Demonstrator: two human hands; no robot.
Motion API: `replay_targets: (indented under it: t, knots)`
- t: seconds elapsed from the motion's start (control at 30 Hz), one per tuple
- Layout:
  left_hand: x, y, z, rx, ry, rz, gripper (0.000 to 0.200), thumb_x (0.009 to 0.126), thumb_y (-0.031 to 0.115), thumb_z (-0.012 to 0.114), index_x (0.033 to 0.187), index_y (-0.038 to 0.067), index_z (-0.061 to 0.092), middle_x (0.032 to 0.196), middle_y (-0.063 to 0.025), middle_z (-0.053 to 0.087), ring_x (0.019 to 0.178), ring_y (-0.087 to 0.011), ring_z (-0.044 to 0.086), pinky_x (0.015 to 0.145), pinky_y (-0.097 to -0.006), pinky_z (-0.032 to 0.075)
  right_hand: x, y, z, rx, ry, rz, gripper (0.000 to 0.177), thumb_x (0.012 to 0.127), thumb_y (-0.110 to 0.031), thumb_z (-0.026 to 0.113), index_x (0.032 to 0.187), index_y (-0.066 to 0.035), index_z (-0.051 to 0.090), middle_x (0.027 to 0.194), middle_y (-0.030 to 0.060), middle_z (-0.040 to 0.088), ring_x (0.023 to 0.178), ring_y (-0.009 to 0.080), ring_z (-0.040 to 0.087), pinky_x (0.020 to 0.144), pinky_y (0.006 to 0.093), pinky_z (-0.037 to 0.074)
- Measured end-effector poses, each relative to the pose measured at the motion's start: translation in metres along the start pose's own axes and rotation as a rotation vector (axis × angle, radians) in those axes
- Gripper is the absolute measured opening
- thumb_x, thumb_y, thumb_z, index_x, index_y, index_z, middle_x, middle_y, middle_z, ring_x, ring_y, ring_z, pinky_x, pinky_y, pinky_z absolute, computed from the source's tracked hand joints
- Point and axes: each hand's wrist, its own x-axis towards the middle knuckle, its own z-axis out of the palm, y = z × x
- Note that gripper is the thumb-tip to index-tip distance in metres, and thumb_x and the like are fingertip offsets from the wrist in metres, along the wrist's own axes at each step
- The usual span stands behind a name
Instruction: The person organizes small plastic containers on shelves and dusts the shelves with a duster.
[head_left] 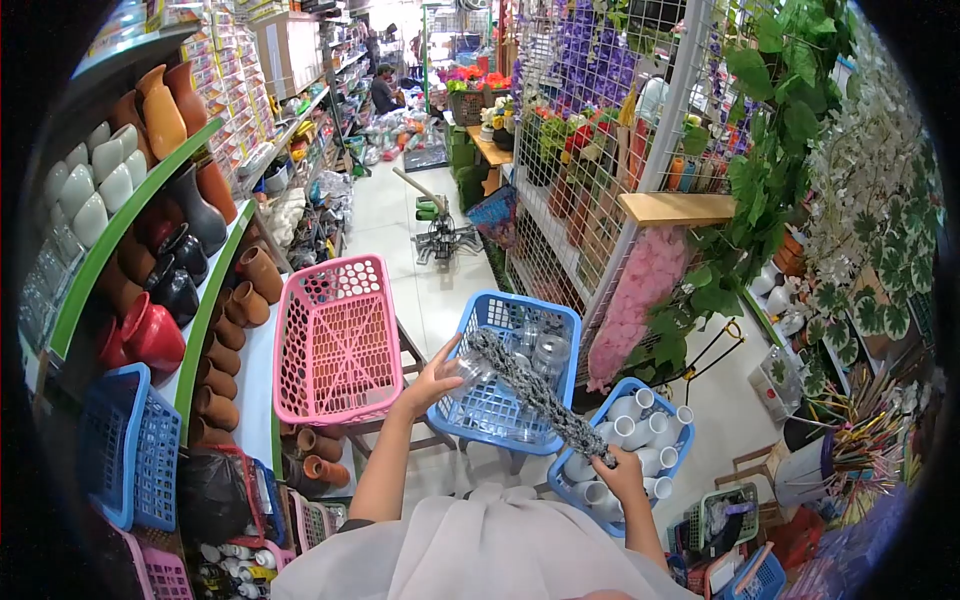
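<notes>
My left hand (pixel 432 384) is wrapped around a clear glass jar (pixel 468 371) at the left rim of a blue plastic basket (pixel 482 428). Several other clear glass containers (pixel 549 356) lie inside that basket. In my right hand (pixel 624 474) is the end of a fluffy grey-and-black duster (pixel 545 402). The duster slants up and left across the basket, its far tip right at the jar. Below it to the right, a second blue basket (pixel 560 484) holds several white vases (pixel 650 428).
A pink basket (pixel 340 345) rests on a stool at left. Shelves with clay pots (pixel 221 352) and vases line the left side. A wire grid (pixel 560 190) with artificial flowers stands at right. Up the aisle, a metal stand (pixel 440 238) lies on the floor, and a person (pixel 385 92) sits farther back.
</notes>
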Motion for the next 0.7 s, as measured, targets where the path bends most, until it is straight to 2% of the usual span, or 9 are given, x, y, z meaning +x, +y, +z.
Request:
replay_targets:
  t: [0.07, 0.17, 0.2, 0.27, 0.3, 0.43, 0.53, 0.63, 0.7]
  knots:
    - [0.001, 0.0, 0.002, -0.218, -0.095, 0.078, 0.1, 0.074, 0.032, 0.074, 0.15, 0.01, 0.015, 0.141, -0.0199, 0.039, 0.127, -0.0315, 0.045, 0.107, -0.0425, 0.036, 0.0, -0.001, 0.003, 0.005, 0.046, 0.012, 0.036, 0.075, -0.039, 0.071, 0.086, -0.006, 0.067, 0.069, 0.0186, 0.063, 0.063, 0.0356, 0.062, 0.058, 0.0411, 0.047]
    - [0.002, 0.012, 0.018, -0.534, -0.08, 0.163, 0.08, 0.08, 0.04, 0.061, 0.146, 0.012, 0.027, 0.14, -0.0193, 0.041, 0.127, -0.0334, 0.045, 0.106, -0.0459, 0.037, -0.002, 0.007, 0.012, 0.03, -0.003, 0.01, 0.035, 0.076, -0.039, 0.072, 0.086, -0.005, 0.067, 0.07, 0.0184, 0.064, 0.064, 0.0339, 0.062, 0.059, 0.0405, 0.047]
    - [0.004, 0.013, 0.019, -0.532, -0.081, 0.163, 0.08, 0.08, 0.04, 0.061, 0.146, 0.012, 0.027, 0.14, -0.0193, 0.041, 0.127, -0.0334, 0.045, 0.106, -0.0459, 0.037, -0.003, 0.01, 0.018, 0.032, -0.002, 0.01, 0.035, 0.076, -0.039, 0.072, 0.086, -0.005, 0.067, 0.07, 0.0184, 0.064, 0.064, 0.0339, 0.062, 0.059, 0.0405, 0.047]
    - [0.007, 0.011, 0.023, -0.764, 0.199, 0.281, 0.064, 0.084, 0.045, 0.05, 0.139, 0.015, 0.04, 0.139, -0.0188, 0.043, 0.128, -0.0336, 0.043, 0.105, -0.0473, 0.037, -0.007, 0.016, 0.029, 0.122, -0.011, 0.003, 0.036, 0.076, -0.039, 0.071, 0.089, -0.005, 0.068, 0.073, 0.0191, 0.065, 0.066, 0.0328, 0.064, 0.061, 0.0405, 0.048]
    - [0.013, -0.001, 0.008, -0.84, 0.137, 0.274, 0.058, 0.085, 0.047, 0.047, 0.135, 0.016, 0.045, 0.139, -0.0181, 0.044, 0.129, -0.0345, 0.041, 0.105, -0.0512, 0.034, -0.012, -0.002, 0.023, 0.08, -0.047, 0.025, 0.037, 0.078, -0.038, 0.07, 0.094, -0.005, 0.068, 0.074, 0.0193, 0.065, 0.068, 0.0324, 0.064, 0.063, 0.0402, 0.048]
    - [0.011, -0.006, 0.004, -1.006, 0.209, 0.254, 0.06, 0.085, 0.049, 0.048, 0.134, 0.015, 0.045, 0.14, -0.018, 0.044, 0.13, -0.0362, 0.04, 0.107, -0.0596, 0.025, -0.009, -0.011, 0.034, 0.114, -0.027, 0.041, 0.037, 0.079, -0.036, 0.07, 0.098, -0.004, 0.068, 0.076, 0.0191, 0.066, 0.069, 0.0328, 0.065, 0.065, 0.0397, 0.049]
    - [0.011, -0.002, 0.013, -1.047, 0.252, 0.238, 0.062, 0.084, 0.049, 0.051, 0.134, 0.013, 0.045, 0.139, -0.0178, 0.044, 0.129, -0.0367, 0.04, 0.108, -0.0587, 0.024, -0.009, -0.019, 0.039, 0.154, -0.021, 0.125, 0.037, 0.079, -0.036, 0.069, 0.099, -0.004, 0.068, 0.081, 0.0182, 0.068, 0.074, 0.032, 0.066, 0.068, 0.0382, 0.05]
    - [0.018, -0.008, 0.01, -0.995, 0.306, 0.322, 0.063, 0.082, 0.048, 0.056, 0.134, 0.013, 0.045, 0.136, -0.017, 0.046, 0.128, -0.0363, 0.041, 0.107, -0.0561, 0.028, -0.01, -0.019, 0.044, 0.195, -0.052, 0.019, 0.035, 0.081, -0.033, 0.069, 0.1, -0.003, 0.068, 0.082, 0.0156, 0.068, 0.072, 0.0273, 0.066, 0.067, 0.0344, 0.049]
    - [0.02, -0.018, -0.005, -1.033, 0.202, 0.327, 0.057, 0.083, 0.043, 0.058, 0.132, 0.017, 0.046, 0.133, -0.0161, 0.047, 0.126, -0.0344, 0.043, 0.106, -0.0528, 0.03, -0.012, -0.015, 0.046, 0.206, -0.043, -0.008, 0.034, 0.081, -0.032, 0.069, 0.099, -0.004, 0.068, 0.08, 0.0154, 0.068, 0.07, 0.0269, 0.066, 0.066, 0.0344, 0.049]
